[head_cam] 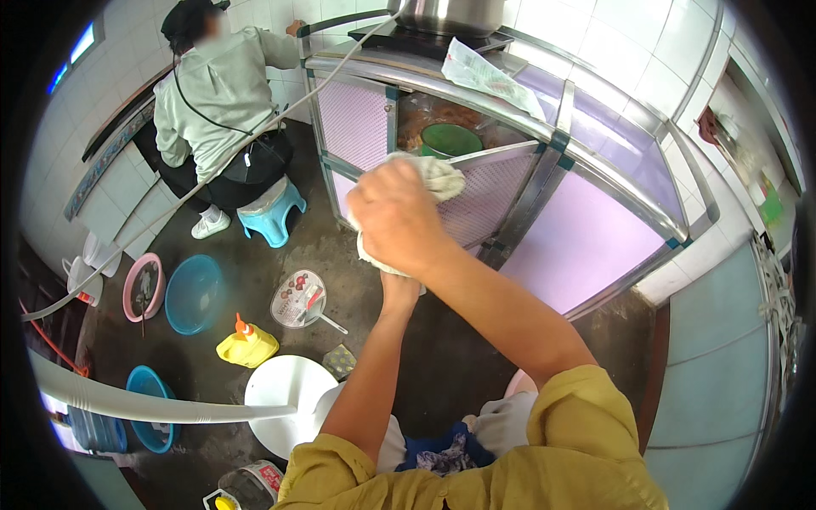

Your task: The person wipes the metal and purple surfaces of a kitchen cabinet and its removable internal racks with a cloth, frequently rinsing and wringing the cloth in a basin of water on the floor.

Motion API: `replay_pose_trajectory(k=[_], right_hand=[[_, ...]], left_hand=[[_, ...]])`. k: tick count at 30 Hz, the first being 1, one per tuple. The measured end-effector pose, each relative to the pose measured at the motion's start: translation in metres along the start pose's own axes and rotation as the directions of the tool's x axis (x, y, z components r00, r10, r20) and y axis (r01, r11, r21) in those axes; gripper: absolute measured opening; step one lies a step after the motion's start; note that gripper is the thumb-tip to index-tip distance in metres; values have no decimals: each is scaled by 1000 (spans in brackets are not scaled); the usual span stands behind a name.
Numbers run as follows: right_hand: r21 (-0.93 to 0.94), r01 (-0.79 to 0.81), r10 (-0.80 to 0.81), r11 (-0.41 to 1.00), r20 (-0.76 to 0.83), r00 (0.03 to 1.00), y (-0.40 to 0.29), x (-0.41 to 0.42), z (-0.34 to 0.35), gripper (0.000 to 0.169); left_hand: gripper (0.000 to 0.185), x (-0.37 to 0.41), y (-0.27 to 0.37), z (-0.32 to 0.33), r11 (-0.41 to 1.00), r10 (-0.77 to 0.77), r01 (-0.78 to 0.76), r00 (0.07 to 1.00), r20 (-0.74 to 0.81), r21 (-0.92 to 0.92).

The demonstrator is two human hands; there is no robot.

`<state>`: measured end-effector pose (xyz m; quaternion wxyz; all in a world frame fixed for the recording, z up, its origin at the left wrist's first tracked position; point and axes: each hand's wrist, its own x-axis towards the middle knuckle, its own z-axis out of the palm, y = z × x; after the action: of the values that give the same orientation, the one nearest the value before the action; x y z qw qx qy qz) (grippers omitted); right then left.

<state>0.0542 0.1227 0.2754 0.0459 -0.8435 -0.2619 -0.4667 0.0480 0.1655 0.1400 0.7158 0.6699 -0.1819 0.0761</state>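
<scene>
In front of a low metal-framed cabinet (548, 140), both my hands are together at a pale cloth (440, 177). The fingers of my right hand (398, 213) are closed on the cloth, blurred by motion; part of it sticks out above the knuckles and part hangs below. My left hand (394, 280) is beneath the right one, mostly hidden by it and by the cloth, so its fingers do not show. Just beyond the hands, a perforated cabinet door (494, 191) stands ajar, and a green bowl (451, 140) sits inside.
A person (223, 95) sits on a blue stool (273, 213) at upper left. Basins (194, 294), a hand fan (299, 298), a yellow bottle (248, 346) and a white round surface (280, 382) are to the left. A steel pot (449, 16) stands atop the cabinet. A pale hose (255, 137) crosses the view.
</scene>
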Motion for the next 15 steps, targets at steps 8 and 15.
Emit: replay_pose_trajectory(k=[8, 15], right_hand=[[619, -118, 247, 777, -127, 961, 3, 8, -23, 25], [817, -447, 923, 365, -254, 289, 96, -4, -89, 31]], left_hand=[[42, 1, -57, -10, 997, 55, -50, 995, -88, 55], [35, 6, -1, 0, 998, -42, 35, 990, -137, -55]])
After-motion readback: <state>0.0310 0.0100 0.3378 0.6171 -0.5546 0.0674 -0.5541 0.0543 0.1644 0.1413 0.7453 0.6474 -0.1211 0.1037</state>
